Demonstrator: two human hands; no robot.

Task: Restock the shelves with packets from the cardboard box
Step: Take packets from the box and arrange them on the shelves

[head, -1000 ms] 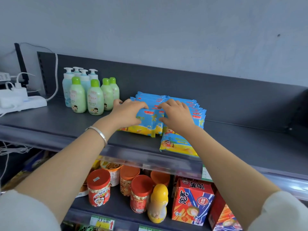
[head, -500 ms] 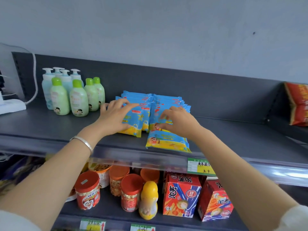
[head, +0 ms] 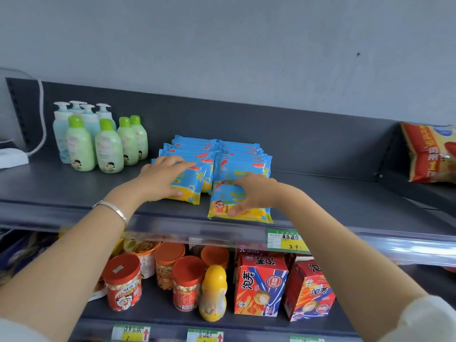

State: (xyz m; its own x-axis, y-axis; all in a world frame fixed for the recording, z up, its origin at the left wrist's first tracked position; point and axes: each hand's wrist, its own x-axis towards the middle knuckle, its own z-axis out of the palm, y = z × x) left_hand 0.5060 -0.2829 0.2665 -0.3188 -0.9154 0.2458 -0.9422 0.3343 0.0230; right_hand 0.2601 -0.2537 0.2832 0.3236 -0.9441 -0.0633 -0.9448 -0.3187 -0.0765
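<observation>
- Loose packet (head: pixel 222 208) lies flat beneath our right hand (head: pixel 254 193), long axis left-right, just before the right row (head: pixel 241 166).
- We pinch it between thumb and fingers; our left hand (head: pixel 160 178) presses flat on the left row (head: pixel 187 149).

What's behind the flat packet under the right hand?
Behind the flat packet stands a row of blue packets, reaching back toward the shelf's rear panel. The right hand covers the flat packet's far edge, so whether it touches the row is hidden.
</observation>
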